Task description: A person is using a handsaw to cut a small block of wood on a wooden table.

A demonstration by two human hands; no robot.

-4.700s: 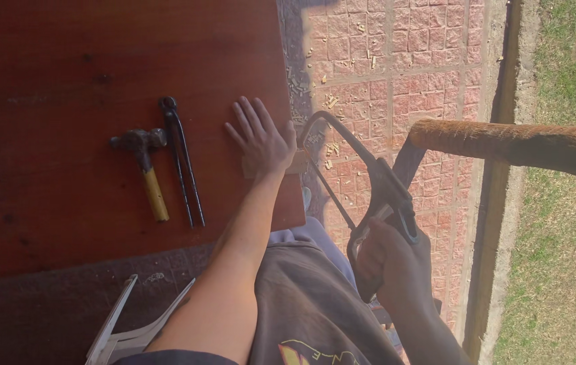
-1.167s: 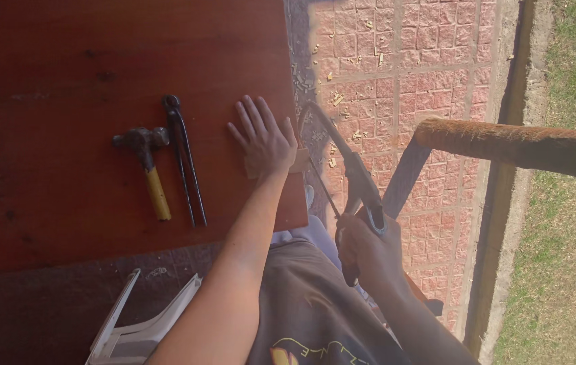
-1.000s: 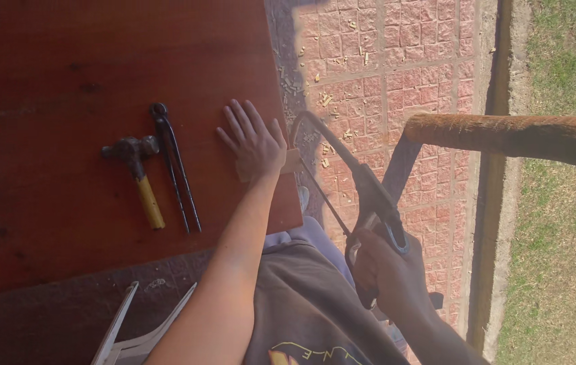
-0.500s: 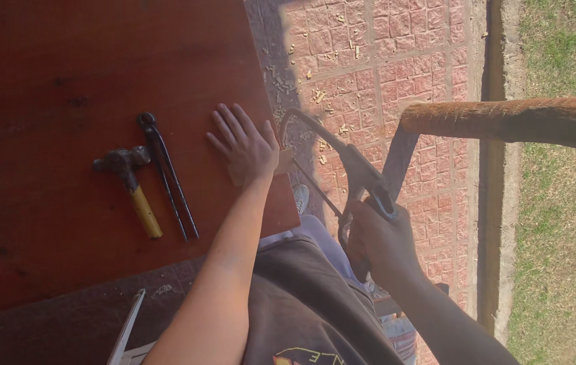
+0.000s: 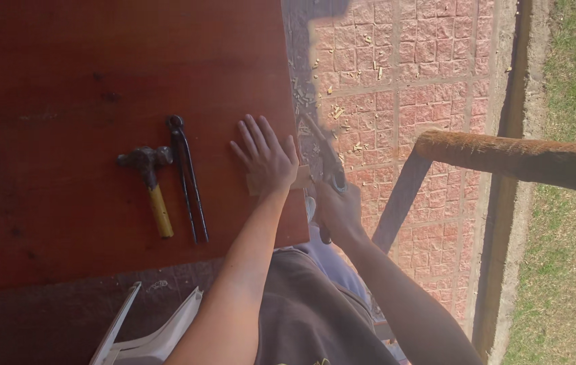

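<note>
Left hand (image 5: 266,159) flat, fingers spread – right hand (image 5: 337,208) gripping saw (image 5: 325,154)

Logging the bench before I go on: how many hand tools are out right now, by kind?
Hammer, dark head, yellow handle, on the table: 1
Black pincers, beside the hammer: 1
Saw, gripped by the right hand at the table edge: 1
Total: 3
The left hand presses a small wood piece flat.

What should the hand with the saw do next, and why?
Probably draw the saw back toward the body for another stroke: the right hand holds it at the table's edge, while the left hand presses a small wooden piece flat there.
</note>
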